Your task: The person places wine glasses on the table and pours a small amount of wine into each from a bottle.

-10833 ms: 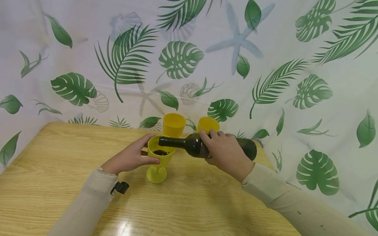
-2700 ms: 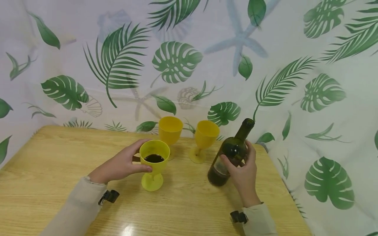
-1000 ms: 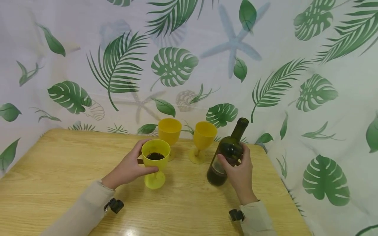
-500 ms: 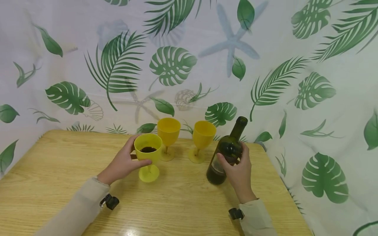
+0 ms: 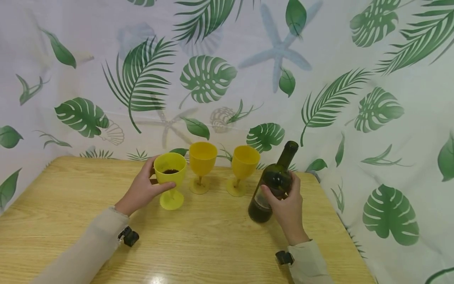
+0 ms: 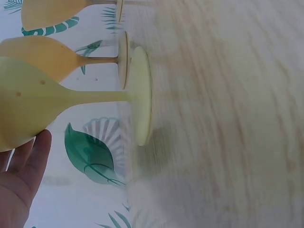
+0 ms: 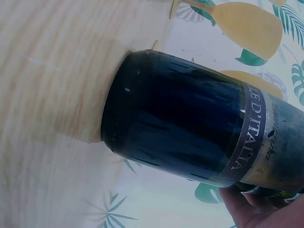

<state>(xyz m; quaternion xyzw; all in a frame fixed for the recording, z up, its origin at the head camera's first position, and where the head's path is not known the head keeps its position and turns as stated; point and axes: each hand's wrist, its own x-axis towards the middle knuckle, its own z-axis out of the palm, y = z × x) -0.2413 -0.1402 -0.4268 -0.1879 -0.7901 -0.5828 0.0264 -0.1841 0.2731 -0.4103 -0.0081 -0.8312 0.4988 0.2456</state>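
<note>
My left hand (image 5: 140, 191) grips the bowl of a bright yellow goblet (image 5: 177, 179), thumb across its near side. Dark liquid (image 5: 171, 172) shows in the goblet's bowl. In the left wrist view the goblet's foot (image 6: 141, 97) is right at the table surface, with a shadow beside it. At the right, my right hand (image 5: 289, 211) holds a dark green wine bottle (image 5: 276, 177) round its body, neck up and leaning slightly right. The bottle's base (image 7: 123, 99) is down at the tabletop in the right wrist view, and its label (image 7: 275, 142) shows partly above my fingers.
Two orange-yellow goblets, one left (image 5: 203, 159) and one right (image 5: 245, 162), stand upright at the back of the wooden table (image 5: 198, 244), between the held goblet and the bottle. A leaf-patterned cloth (image 5: 220, 31) hangs behind the table edge.
At first the bottle was tipped over the goblet; it then came upright at the right, the liquid higher. In the last second my left hand moved the goblet left and back; the bottle stayed put.
</note>
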